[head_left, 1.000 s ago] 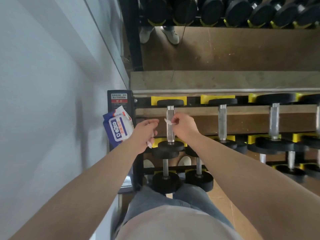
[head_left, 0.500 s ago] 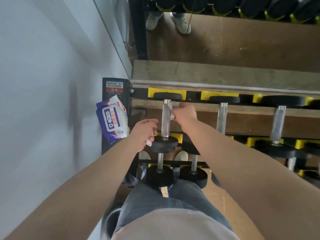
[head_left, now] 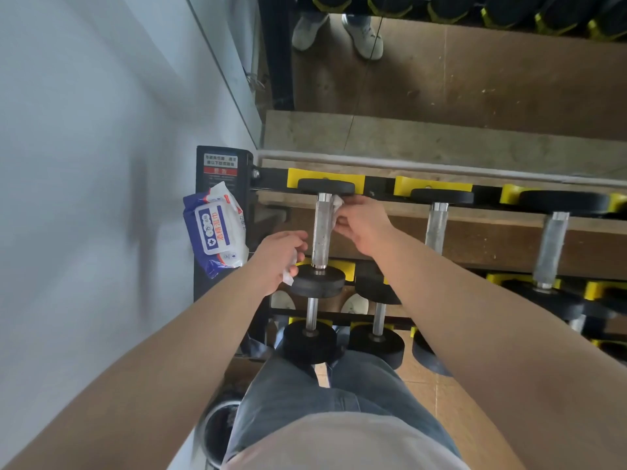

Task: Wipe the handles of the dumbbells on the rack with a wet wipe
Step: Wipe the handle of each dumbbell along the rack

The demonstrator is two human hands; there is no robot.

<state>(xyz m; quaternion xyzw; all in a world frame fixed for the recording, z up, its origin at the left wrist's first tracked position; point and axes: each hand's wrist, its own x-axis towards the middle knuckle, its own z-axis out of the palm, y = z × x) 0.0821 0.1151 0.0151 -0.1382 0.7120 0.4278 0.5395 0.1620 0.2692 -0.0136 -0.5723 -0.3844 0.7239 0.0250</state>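
Note:
The leftmost dumbbell on the top tier has a silver knurled handle [head_left: 320,232] between black weight ends. My right hand [head_left: 364,223] pinches a white wet wipe [head_left: 337,206] against the far end of that handle's right side. My left hand [head_left: 280,257] is curled just left of the handle's near end, holding a second piece of white wipe [head_left: 289,276]. Two more silver handles [head_left: 436,227] [head_left: 551,249] lie to the right on the same tier.
A blue and white wet wipe pack [head_left: 217,232] rests on the black rack post [head_left: 220,161] at the left. A lower tier holds smaller dumbbells [head_left: 310,340]. A mirror behind the rack [head_left: 441,79] reflects shoes and floor. A white wall is at the left, a bin [head_left: 217,432] below.
My right hand has slid the wipe from the middle of the handle up to its far end. My left hand has stayed by the near end.

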